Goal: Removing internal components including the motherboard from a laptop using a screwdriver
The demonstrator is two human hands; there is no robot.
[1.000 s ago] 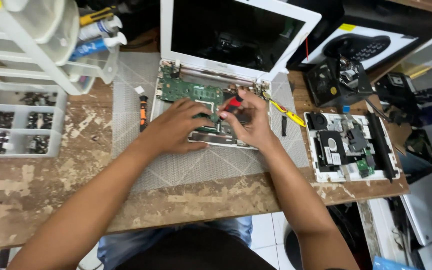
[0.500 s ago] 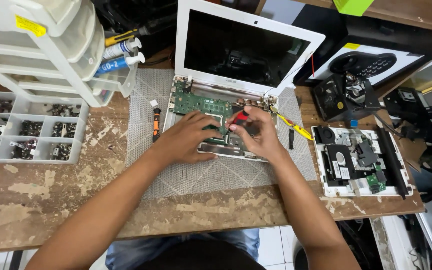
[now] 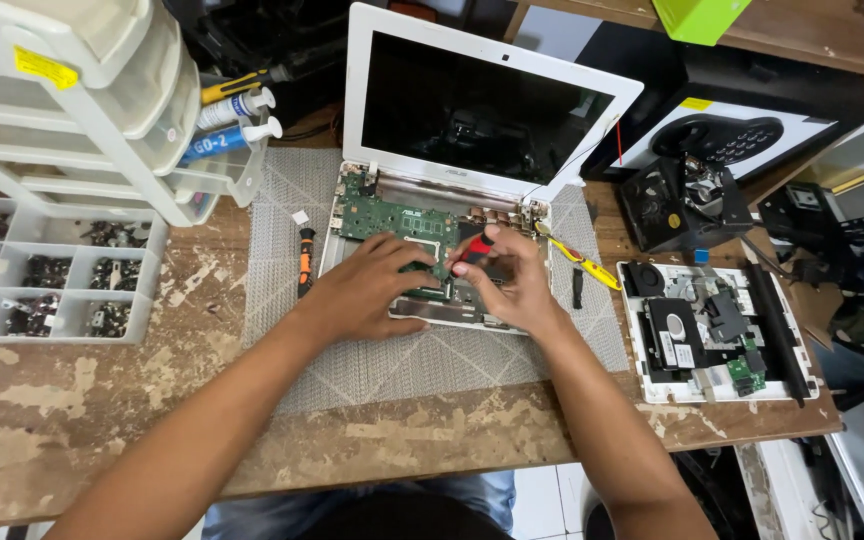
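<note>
An opened white laptop (image 3: pixel 472 150) is shown on a grey mat (image 3: pixel 432 350) laid on the worn wooden table (image 3: pixel 72 420), its keyboard deck removed and the green circuit board (image 3: pixel 392 215) exposed at the far left of the base. The left hand (image 3: pixel 367 290) is laid flat on the near part of the base, fingers spread narrowly and pressed down beside the board; nothing is gripped in it. The right hand (image 3: pixel 512 285) is closed around a red-and-black screwdriver (image 3: pixel 474 248), whose tip is directed at a point between the two hands, at the middle of the base.

Compared with the views of a second and half a second ago, both hands are found in nearly the same pose over the same spot of the base, the tool being held against the same region; only the viewpoint has dropped and drawn closer, so that more of the lid is seen. It is judged that work on one fastening point is being continued, not ended.

An orange-handled tool (image 3: pixel 304 260) lies on the mat left of the laptop, and a yellow tool (image 3: pixel 582 265) to its right. A compartmented parts tray (image 3: pixel 42 270) stands at the far left, and a second dismantled white base (image 3: pixel 712 335) at the right.
</note>
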